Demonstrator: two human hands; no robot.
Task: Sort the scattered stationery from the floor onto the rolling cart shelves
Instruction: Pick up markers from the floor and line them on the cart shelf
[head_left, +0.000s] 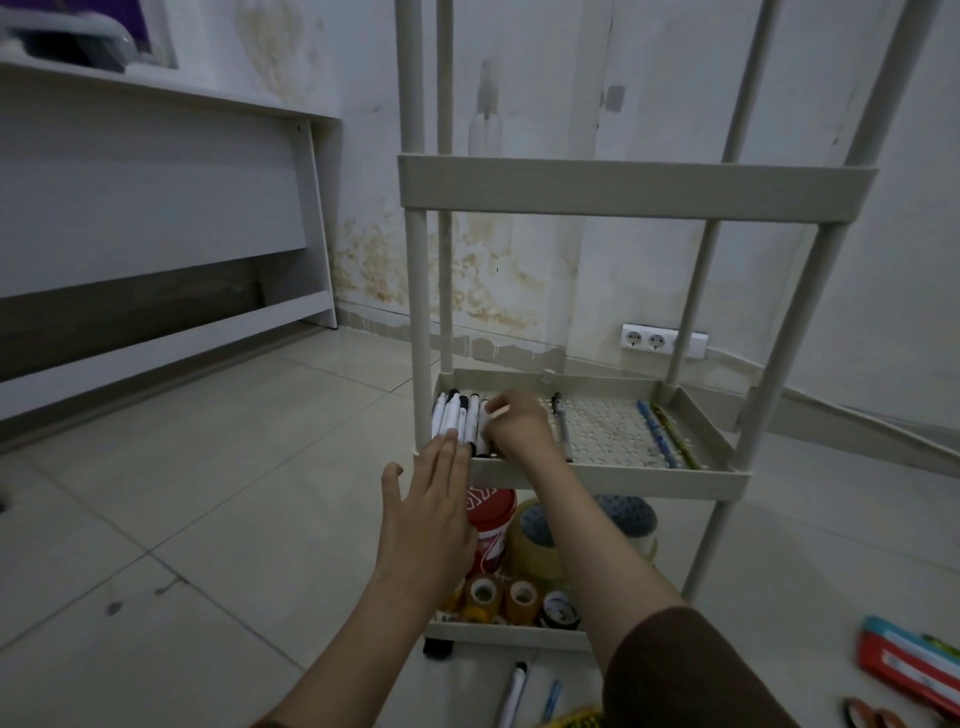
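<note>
Tiled floor (218, 519), stained wall, cart (597, 475): right hand (519, 423) pinches a marker among the markers (460, 415) on the middle shelf, left hand (431, 514) flat-fingered at the rim; likely risk, markers rolling off; stationery (514, 693) remains on floor.

Head view, down and close onto cart (582, 475)
</note>
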